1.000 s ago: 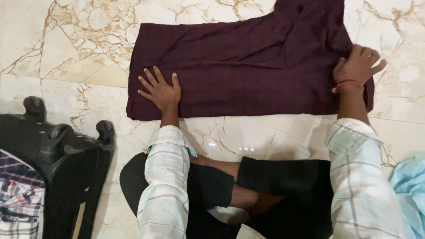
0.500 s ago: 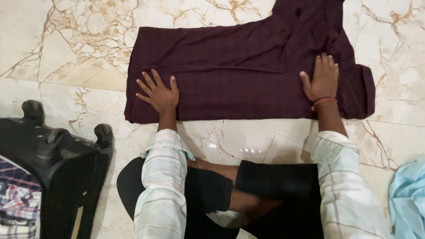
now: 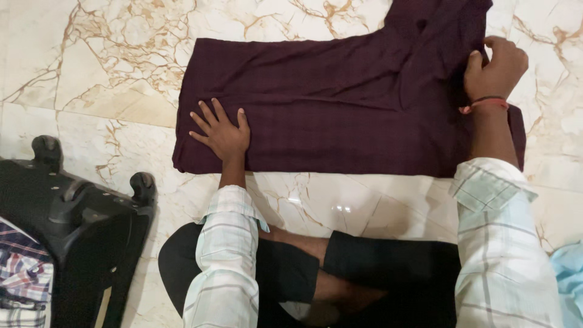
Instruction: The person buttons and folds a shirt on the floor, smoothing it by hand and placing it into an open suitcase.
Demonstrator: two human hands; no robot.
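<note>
Left hand (image 3: 221,132) flat, fingers spread, pressing maroon shirt (image 3: 340,103) near its left edge on marble floor (image 3: 91,67); right hand (image 3: 497,68) pinching shirt's right edge.

- The marble floor (image 3: 103,54) in front of me is cream with brown veining and carries every item listed here.
- A black wheeled suitcase (image 3: 79,225) lies at the floor's near left corner. Its caster wheels (image 3: 143,182) point toward the middle of the floor.
- Checked clothing (image 3: 21,267) in red, blue and white sits inside the suitcase, at the left edge.
- A light blue cloth (image 3: 569,273) lies at the near right corner, partly cut off.
</note>
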